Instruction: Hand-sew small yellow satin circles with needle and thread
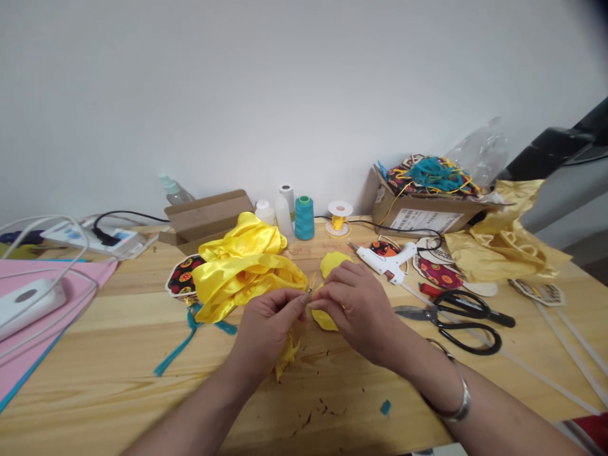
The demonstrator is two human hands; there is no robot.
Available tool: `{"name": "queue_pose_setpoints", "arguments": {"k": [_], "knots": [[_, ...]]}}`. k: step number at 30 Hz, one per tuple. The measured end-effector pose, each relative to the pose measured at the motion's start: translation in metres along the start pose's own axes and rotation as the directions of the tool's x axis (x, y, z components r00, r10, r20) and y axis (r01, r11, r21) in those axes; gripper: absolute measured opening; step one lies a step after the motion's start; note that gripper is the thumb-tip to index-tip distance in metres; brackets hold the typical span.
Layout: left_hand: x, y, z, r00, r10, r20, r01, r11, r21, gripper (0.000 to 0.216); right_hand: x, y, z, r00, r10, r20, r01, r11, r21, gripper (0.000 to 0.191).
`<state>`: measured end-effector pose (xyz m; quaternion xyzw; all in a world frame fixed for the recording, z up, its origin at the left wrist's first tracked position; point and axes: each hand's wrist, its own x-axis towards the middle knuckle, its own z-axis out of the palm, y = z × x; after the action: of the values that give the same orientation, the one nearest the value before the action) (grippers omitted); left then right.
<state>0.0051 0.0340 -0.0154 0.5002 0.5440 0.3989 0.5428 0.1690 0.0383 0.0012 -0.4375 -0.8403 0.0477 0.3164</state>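
Note:
My left hand (270,323) is closed in a pinch at the right end of a bunched yellow satin cloth (247,278). A frayed yellow edge hangs below its fingers. My right hand (354,304) meets it fingertip to fingertip, thumb and finger pressed together. Thin yellow wisps and a tiny dark spot show between the fingertips; what the right fingers pinch is too small to make out. Partly under my right hand lies a yellow fabric piece (335,261). A dark patterned piece (183,277) with a teal tassel (178,348) sits at the satin's left.
Black-handled scissors (468,313) and a white glue gun (389,261) lie right. Behind stand a teal thread cone (304,218), a yellow thread spool (339,218), white bottles (284,215) and an open cardboard box (418,212). A power strip (95,237) is left.

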Motion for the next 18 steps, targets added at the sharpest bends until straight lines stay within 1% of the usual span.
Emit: {"name": "queue_pose_setpoints", "arguments": {"k": [4, 8, 12, 18], "knots": [[-0.0013, 0.0018, 0.0004, 0.999, 0.043, -0.030, -0.041, 0.997, 0.068, 0.016, -0.0019, 0.0007, 0.0031, 0.998, 0.058, -0.011, -0.057, 0.995, 0.085, 0.014], [-0.0011, 0.0031, 0.0018, 0.988, 0.138, -0.075, -0.123, 0.976, 0.178, 0.015, -0.0011, 0.0012, 0.0052, 0.993, 0.114, -0.004, -0.111, 0.978, 0.175, 0.012], [-0.0024, 0.0038, 0.0036, 0.976, 0.194, -0.100, -0.167, 0.959, 0.227, 0.014, 0.0005, -0.0010, 0.0055, 0.983, 0.179, 0.032, -0.181, 0.947, 0.266, 0.010], [-0.0056, 0.0011, 0.0037, 0.954, 0.275, -0.120, -0.226, 0.921, 0.316, 0.015, 0.0003, -0.0043, 0.0063, 0.967, 0.246, 0.073, -0.256, 0.919, 0.299, 0.008]]}}
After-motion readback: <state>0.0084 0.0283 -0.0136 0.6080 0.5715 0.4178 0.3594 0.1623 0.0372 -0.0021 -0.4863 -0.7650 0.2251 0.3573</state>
